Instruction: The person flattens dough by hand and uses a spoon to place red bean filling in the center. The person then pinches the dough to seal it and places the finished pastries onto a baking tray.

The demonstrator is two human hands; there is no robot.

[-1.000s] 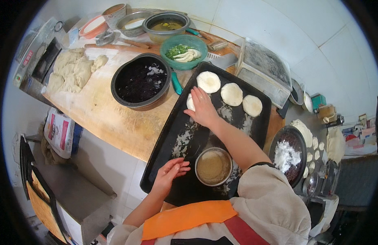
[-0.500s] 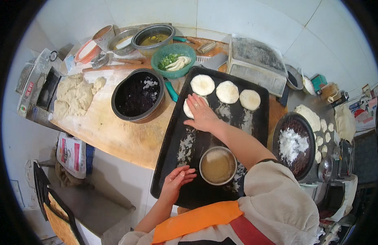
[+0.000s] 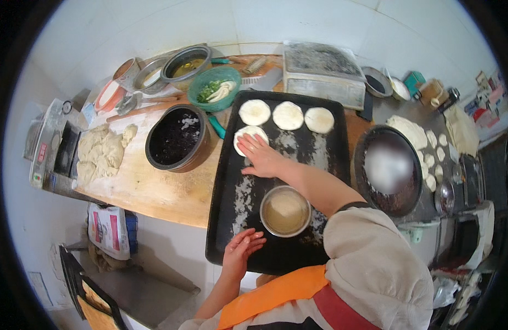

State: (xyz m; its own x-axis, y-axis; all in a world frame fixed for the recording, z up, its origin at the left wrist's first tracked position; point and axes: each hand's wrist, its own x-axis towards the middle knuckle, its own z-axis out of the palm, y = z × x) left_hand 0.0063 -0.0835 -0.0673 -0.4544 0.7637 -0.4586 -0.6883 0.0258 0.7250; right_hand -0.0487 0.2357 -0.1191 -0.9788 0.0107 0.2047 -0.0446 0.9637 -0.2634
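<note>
My right hand (image 3: 260,156) lies with its fingers spread on a flat white dough round (image 3: 250,133), covering its lower right part. That round sits near the left side of a large black baking tray (image 3: 227,212). Three more dough rounds lie along the far end: one at the left (image 3: 254,113), one in the middle (image 3: 288,115) and one at the right (image 3: 319,120). At the tray's near left edge, my left hand (image 3: 243,250) hovers empty, its fingers loosely bent. Beside it on the tray stands a round metal bowl (image 3: 286,211) with something tan inside.
A dark pot (image 3: 179,137) stands left of the tray, with a dough mass (image 3: 101,151) beyond it. Behind are a green bowl (image 3: 214,88) of chopped greens and a floury glass-sided box (image 3: 324,74). At right is a large pan (image 3: 388,170) holding white powder over dark filling.
The whole view has shifted a little. My right hand has slid slightly toward me on the dough round, so more of the round shows. My left hand stays by the tray's near edge.
</note>
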